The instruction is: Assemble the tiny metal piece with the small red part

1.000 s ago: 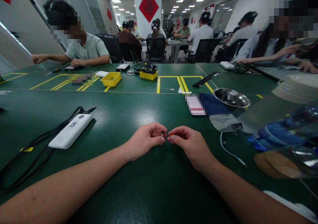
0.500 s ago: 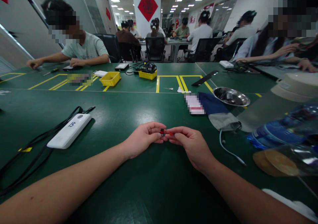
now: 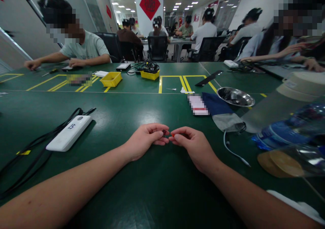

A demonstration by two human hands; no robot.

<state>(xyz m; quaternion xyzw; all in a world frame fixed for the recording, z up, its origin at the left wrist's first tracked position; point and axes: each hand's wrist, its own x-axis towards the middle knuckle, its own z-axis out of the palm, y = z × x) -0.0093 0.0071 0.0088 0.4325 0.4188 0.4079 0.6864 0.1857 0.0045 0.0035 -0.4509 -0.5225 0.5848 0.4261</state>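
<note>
A small dark-red piece [image 3: 164, 132] is pinched in the fingers of the left hand [image 3: 142, 141]. Just beside, the fingers of the right hand [image 3: 198, 146] are closed on a small orange piece [image 3: 173, 135]. Far beyond the fingers, on the tabletop [image 3: 122, 110], a yellow tray [image 3: 149, 75] carries black cables [image 3: 150, 67]; beyond them to the right, a metal bowl [image 3: 247, 100] has unclear, dark inside.

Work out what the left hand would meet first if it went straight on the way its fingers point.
The left hand would probably meet the right hand first, near the small orange-red piece pinched there; depth is unclear from one view.
</note>
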